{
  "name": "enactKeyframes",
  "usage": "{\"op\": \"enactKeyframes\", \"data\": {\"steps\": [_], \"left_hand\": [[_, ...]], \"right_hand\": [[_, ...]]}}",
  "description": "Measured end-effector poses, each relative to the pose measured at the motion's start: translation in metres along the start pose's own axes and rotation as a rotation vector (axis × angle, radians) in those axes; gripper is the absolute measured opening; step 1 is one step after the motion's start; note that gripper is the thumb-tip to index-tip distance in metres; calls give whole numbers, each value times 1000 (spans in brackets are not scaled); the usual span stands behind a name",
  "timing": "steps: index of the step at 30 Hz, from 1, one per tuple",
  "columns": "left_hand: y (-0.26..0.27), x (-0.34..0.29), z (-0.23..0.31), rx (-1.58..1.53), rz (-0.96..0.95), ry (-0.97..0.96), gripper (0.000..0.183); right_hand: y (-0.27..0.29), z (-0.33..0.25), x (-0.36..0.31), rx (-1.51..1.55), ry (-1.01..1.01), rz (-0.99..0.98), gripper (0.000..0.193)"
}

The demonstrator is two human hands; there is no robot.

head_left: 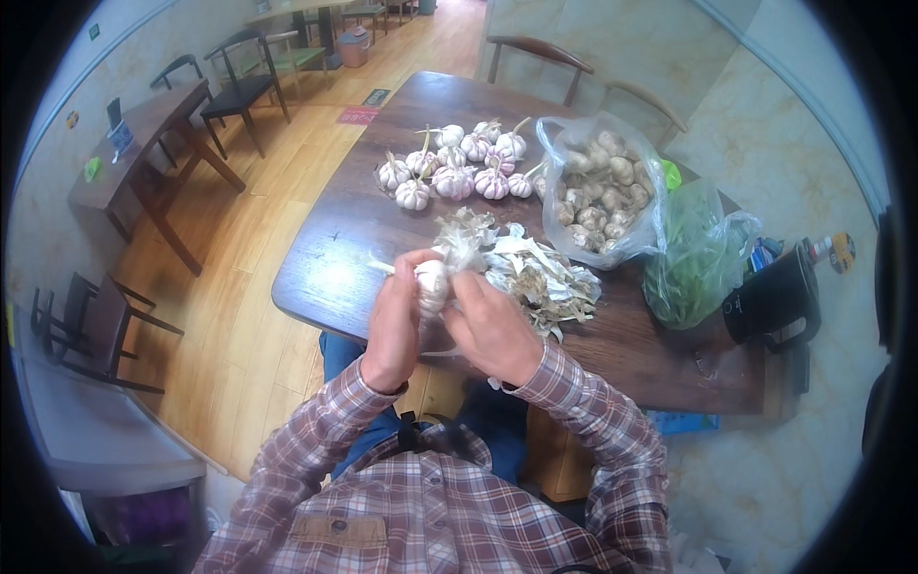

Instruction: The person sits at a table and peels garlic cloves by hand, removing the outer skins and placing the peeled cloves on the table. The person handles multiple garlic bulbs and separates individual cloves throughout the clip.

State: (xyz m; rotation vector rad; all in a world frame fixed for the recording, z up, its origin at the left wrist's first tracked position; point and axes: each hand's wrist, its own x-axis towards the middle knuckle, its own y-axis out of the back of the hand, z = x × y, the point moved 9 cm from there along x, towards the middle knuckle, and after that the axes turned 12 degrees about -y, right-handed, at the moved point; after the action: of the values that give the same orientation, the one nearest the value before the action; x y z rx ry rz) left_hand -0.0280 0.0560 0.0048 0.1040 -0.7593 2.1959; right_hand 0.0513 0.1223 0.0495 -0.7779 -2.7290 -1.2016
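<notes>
A whitish garlic bulb (432, 288) with a short stem is held up over the near edge of the table. My left hand (393, 320) is wrapped round it from the left. On its other side, my right hand (494, 328) is closed with bent fingers on loose papery garlic skin (466, 251). Just beyond lies a heap of peeled skins (540, 277), white and brown. Farther back, several pale, purple-tinged garlic bulbs (453, 182) sit grouped together, some with stems. A clear plastic bag (552, 215) stands open, full of browner garlic bulbs (607, 187).
The dark wooden table (325, 258) carries a plastic bag of green vegetables (693, 258) and a black jug (773, 297) on the right. Chairs (540, 55) stand at its far side. Another table (143, 163) and black chair (244, 91) are across the wooden floor.
</notes>
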Motion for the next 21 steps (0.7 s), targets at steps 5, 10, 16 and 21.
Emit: {"op": "enactKeyframes", "data": {"steps": [5,10,16,21], "left_hand": [[-13,-3,18,564,-224,-317,53],[-3,-4,-11,-261,-304,198,52],[2,6,10,140,-330,-45,59],[-10,7,33,671,-414,-338,61]], "right_hand": [[6,-2,-1,-78,31,-43,17],[5,26,1,308,-118,-242,18],[63,14,22,-124,64,156,20],[74,-7,16,-404,264,354,23]]}}
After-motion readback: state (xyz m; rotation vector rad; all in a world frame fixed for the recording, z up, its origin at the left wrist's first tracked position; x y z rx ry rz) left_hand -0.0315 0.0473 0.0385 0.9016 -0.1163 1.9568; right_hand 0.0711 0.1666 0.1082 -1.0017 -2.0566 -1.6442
